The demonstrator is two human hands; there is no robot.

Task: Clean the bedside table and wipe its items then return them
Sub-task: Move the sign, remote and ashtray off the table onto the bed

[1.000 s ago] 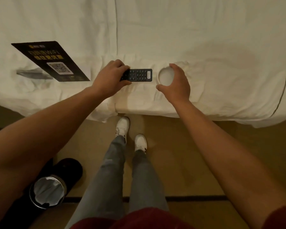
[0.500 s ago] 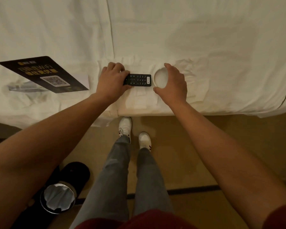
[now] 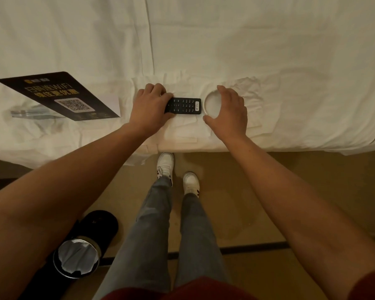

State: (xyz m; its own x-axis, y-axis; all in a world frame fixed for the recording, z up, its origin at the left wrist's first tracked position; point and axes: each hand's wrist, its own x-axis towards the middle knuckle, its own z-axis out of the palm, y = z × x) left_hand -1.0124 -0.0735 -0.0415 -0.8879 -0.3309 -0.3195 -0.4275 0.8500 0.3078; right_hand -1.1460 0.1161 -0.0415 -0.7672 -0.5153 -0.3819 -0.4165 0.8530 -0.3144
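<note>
A black remote control [image 3: 185,106] lies on the white bed near its front edge. My left hand [image 3: 148,108] grips the remote's left end with curled fingers. Just right of the remote sits a small round white dish [image 3: 212,105]. My right hand [image 3: 230,111] curls round the dish's right side, thumb at its near rim. White paper towels [image 3: 182,131] lie under both things. A black card with a QR code [image 3: 61,96] in a clear stand lies to the left on the bed.
The white bed [image 3: 268,50] fills the upper half of the view. Below it is tan floor with my legs and white shoes [image 3: 166,163]. A black bin with a plastic liner [image 3: 78,258] stands at the lower left.
Both hands have stayed on the remote and the dish. The camera has shifted a little, so everything sits slightly lower in view.
</note>
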